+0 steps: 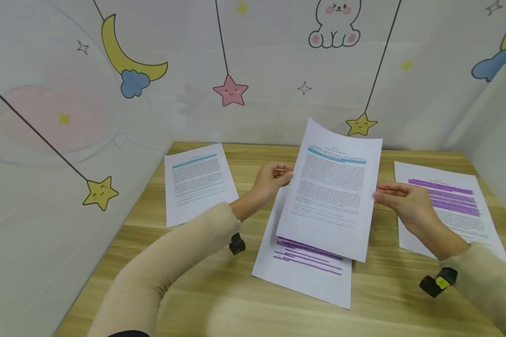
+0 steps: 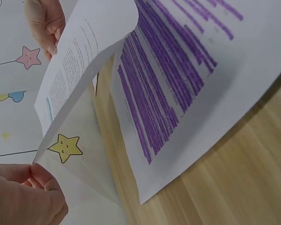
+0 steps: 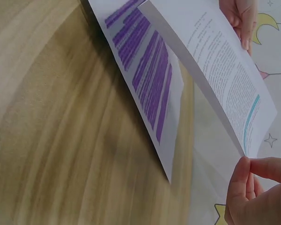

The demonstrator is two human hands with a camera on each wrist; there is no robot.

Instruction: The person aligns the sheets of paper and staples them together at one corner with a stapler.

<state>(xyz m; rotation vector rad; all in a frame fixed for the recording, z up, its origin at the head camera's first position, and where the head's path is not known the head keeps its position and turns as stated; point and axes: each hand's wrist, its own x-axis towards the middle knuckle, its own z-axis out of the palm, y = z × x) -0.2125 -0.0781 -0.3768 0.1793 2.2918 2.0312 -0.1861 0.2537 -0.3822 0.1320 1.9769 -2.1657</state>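
Between both hands a printed sheet of paper (image 1: 331,192) is held up, tilted, with blue highlighting across its top lines. My left hand (image 1: 271,182) pinches its left edge between thumb and fingers. At the opposite edge my right hand (image 1: 405,201) pinches the sheet the same way. Below it, a purple-highlighted sheet (image 1: 303,281) lies on the table, partly covered by the raised one in the head view. The left wrist view shows dense purple bands on this lower sheet (image 2: 215,140). A gap separates the two in the right wrist view, where the raised sheet (image 3: 210,56) bends slightly.
A blue-highlighted sheet (image 1: 198,187) lies at the table's left. Another purple-highlighted sheet (image 1: 447,187) lies at the right, partly behind my right hand and wrist. The wooden table (image 1: 219,295) meets a white cloth wall (image 1: 270,121) printed with stars and moons along its back.
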